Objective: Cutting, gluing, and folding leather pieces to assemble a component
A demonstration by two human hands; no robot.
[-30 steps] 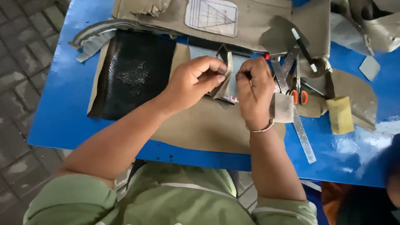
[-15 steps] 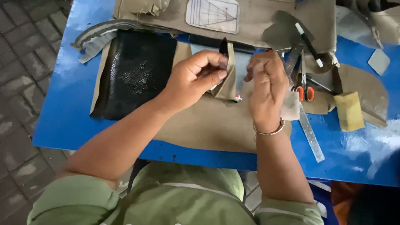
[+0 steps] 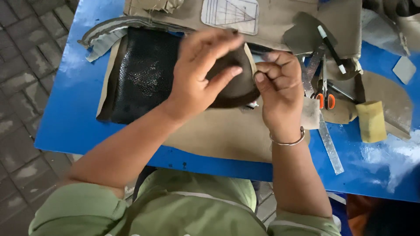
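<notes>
Both my hands hold a dark brown rounded leather piece [image 3: 238, 85] lifted above the tan sheet [image 3: 218, 133] on the blue table [image 3: 70, 118]. My left hand [image 3: 201, 72] grips it from the left, fingers spread over its top. My right hand [image 3: 280, 89], with a metal bangle on the wrist, pinches its right edge between thumb and forefinger. A black textured sheet [image 3: 144, 76] lies just left of my left hand.
Orange-handled scissors [image 3: 324, 94], a metal ruler [image 3: 328, 144], a yellow sponge [image 3: 371, 121] and a white-tipped pen [image 3: 331, 49] lie right of my hands. Tan leather pieces and a white pattern card [image 3: 229, 13] sit at the table's far side. Paved floor lies left.
The view has drawn closer. My hands have lifted a dark brown leather piece off the table, where before they pressed on small pieces lying flat.
</notes>
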